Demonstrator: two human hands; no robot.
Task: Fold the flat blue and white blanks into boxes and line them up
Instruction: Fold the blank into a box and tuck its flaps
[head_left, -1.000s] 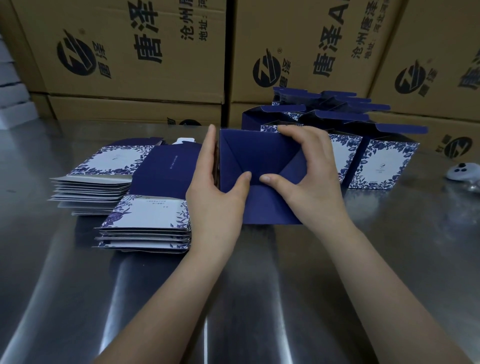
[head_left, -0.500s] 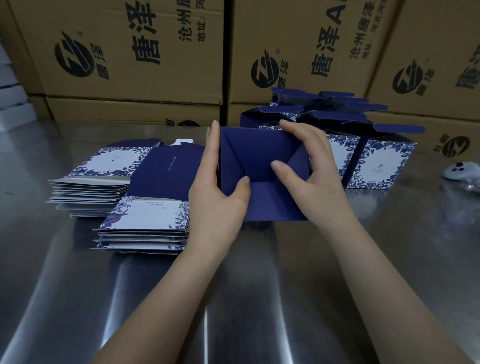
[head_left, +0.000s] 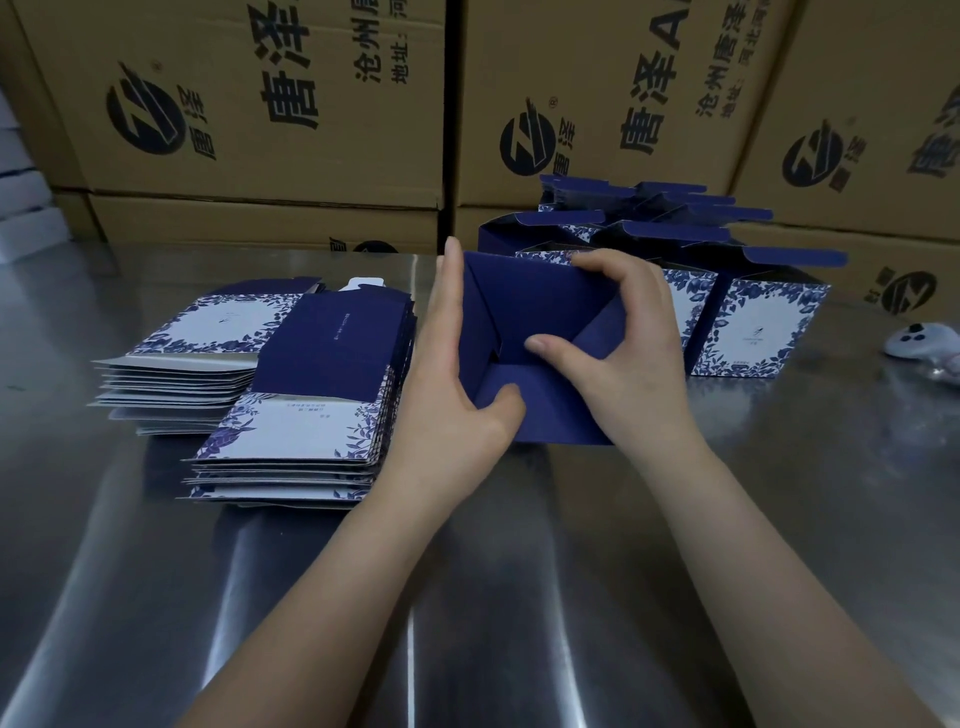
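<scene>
Blue box (head_left: 535, 312) in two hands (head_left: 452, 400) (head_left: 639, 364); two stacks (head_left: 291, 431) (head_left: 197, 338).

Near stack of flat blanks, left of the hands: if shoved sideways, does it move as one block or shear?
Probably shears: the near stack shows fanned, uneven edges, so sheets likely slip over one another. The polished steel table probably offers little grip, so it should slide easily.

Half-folded navy box (head_left: 540, 312) stands between flat blanks (head_left: 291, 431) and finished boxes (head_left: 753, 332).
</scene>
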